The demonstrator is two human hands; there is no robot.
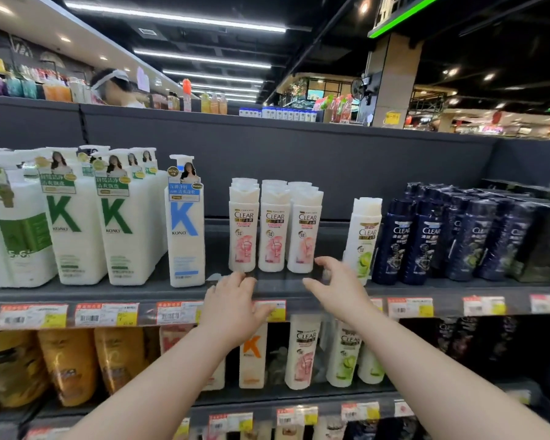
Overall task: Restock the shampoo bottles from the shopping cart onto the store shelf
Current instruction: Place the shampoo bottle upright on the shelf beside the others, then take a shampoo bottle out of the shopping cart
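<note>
Three rows of white-and-pink CLEAR shampoo bottles stand upright on the dark top shelf. My left hand hovers over the shelf's front edge just below the leftmost pink bottle, fingers relaxed and empty. My right hand is spread below the rightmost pink bottle, fingers loosely bent, holding nothing. A single white-and-green CLEAR bottle stands to the right of my right hand. The shopping cart is out of view.
Large white KONO pump bottles fill the shelf's left; one blue-lettered KONO bottle stands beside the pink ones. Dark blue CLEAR bottles crowd the right. Price tags line the shelf edge. More bottles sit on the shelf below. A person stands beyond the shelving.
</note>
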